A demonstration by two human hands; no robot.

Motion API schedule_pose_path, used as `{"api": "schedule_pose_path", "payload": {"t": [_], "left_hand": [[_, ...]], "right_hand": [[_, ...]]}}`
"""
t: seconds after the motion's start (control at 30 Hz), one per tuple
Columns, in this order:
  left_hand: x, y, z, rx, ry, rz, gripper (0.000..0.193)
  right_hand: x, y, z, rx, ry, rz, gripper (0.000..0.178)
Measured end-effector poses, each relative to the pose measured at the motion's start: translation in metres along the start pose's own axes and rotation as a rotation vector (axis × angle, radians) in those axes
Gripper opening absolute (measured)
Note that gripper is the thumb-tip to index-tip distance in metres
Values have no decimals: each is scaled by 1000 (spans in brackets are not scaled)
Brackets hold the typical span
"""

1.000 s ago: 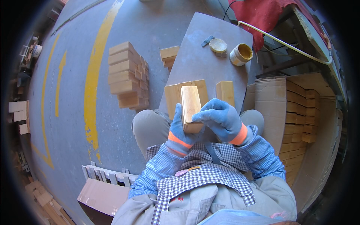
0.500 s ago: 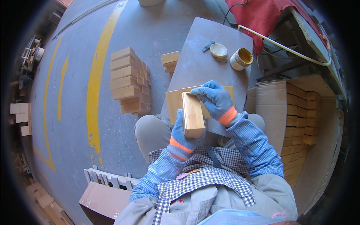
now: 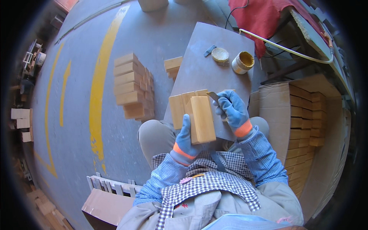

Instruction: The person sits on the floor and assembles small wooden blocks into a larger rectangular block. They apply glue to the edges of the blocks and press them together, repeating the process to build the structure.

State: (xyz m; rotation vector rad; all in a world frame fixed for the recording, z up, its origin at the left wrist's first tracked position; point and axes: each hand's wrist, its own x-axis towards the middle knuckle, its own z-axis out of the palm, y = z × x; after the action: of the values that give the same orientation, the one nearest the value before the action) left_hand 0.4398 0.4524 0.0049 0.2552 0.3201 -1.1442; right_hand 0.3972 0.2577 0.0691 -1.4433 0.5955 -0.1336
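Since half a second ago the right hand (image 3: 232,111) has drawn off the wooden block (image 3: 203,119) toward the right, now closed around a small scraper (image 3: 213,96) whose blade tips the block's upper right corner. The left hand (image 3: 186,138), at frame centre, grips the block from below, fingers wrapped on its lower edge. Flat blocks (image 3: 177,109) lie on the grey board (image 3: 207,65) behind it. An open jar (image 3: 243,62) stands at upper right; stacked blocks (image 3: 132,86) sit left.
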Motion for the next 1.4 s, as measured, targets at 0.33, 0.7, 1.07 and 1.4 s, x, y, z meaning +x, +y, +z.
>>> {"api": "schedule_pose_path", "payload": {"t": [0.33,0.7,1.07,1.4], "left_hand": [[-25,31,4,758,-304,115,83],[-18,44,-29,631,-426,49,92],[-28,58,5,848,-441,219,101],[38,196,26,1505,478,969,66]], "right_hand": [[-60,23,45,234,171,-325,22],[-74,32,64,297,174,-340,21],[-68,24,55,296,165,-274,23],[-4,35,-43,438,558,-210,14]]}}
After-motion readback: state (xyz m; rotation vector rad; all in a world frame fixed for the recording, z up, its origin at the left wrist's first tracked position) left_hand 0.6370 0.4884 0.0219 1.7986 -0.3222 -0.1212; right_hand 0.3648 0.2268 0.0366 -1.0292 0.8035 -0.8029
